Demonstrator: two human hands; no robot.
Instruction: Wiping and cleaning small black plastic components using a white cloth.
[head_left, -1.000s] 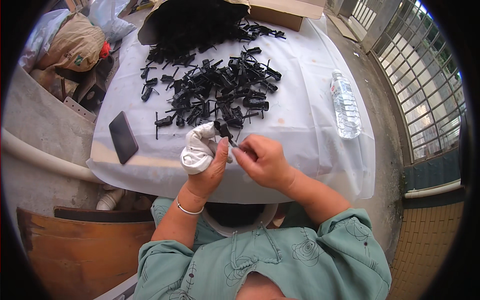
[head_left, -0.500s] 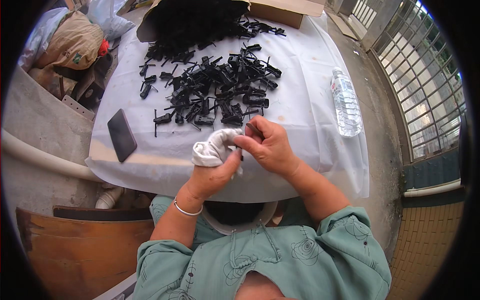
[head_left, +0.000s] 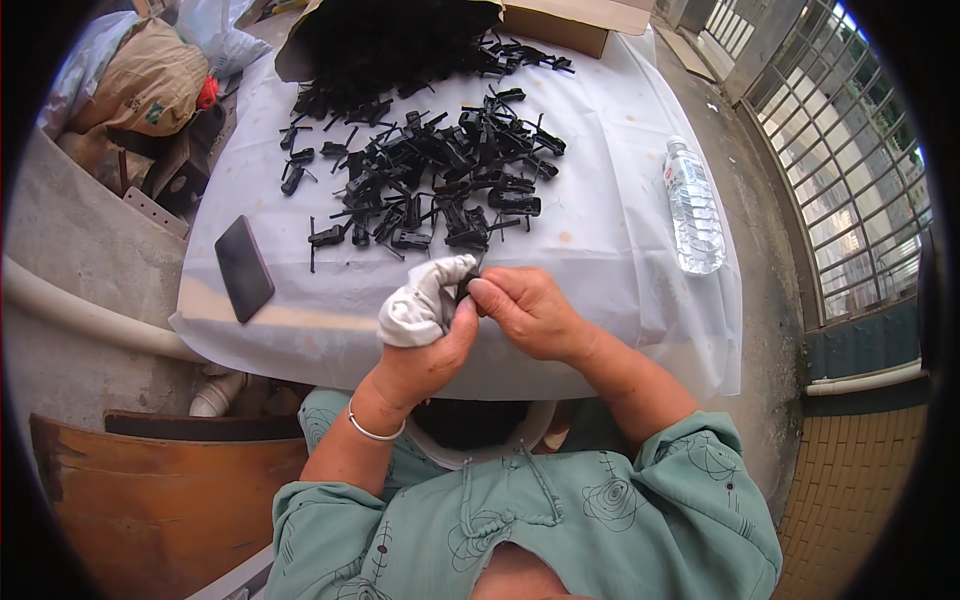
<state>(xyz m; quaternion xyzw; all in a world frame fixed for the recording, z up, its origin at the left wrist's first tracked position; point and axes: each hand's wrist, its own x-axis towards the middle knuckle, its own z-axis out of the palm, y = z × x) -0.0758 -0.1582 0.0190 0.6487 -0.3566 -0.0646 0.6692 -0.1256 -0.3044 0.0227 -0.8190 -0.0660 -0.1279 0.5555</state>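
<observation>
Part [head_left: 466, 287], small and black, was between the fingertips of both hands and was partly covered by them. The left hand [head_left: 428, 342], which had a white glove [head_left: 410, 308] over its fingers and a bare thumb, was closed on the left side of this part. The right hand [head_left: 535, 312] was gripping it also: thumb and forefinger pinched its right side, while how the other fingers stood I could not tell well.

At twelve o'clock from the hands lay a pile [head_left: 450, 170] of similar pieces, the closest of them near the fingertips but apart. The near edge of the white cloth [head_left: 620, 320] passed under the forearms at six o'clock, and below it stood a pail [head_left: 437, 456] with a pale rim. Toward two o'clock, a wide stretch of cloth separated the right hand from the bottle [head_left: 692, 225]; toward nine, a narrower stretch separated the left hand from the phone [head_left: 244, 270]. The box [head_left: 560, 32] limited the far side at twelve o'clock.

The bottle carried a label with some red on it, and the tan bag [head_left: 150, 75] at ten o'clock had a green mark; both were too small for reading.
</observation>
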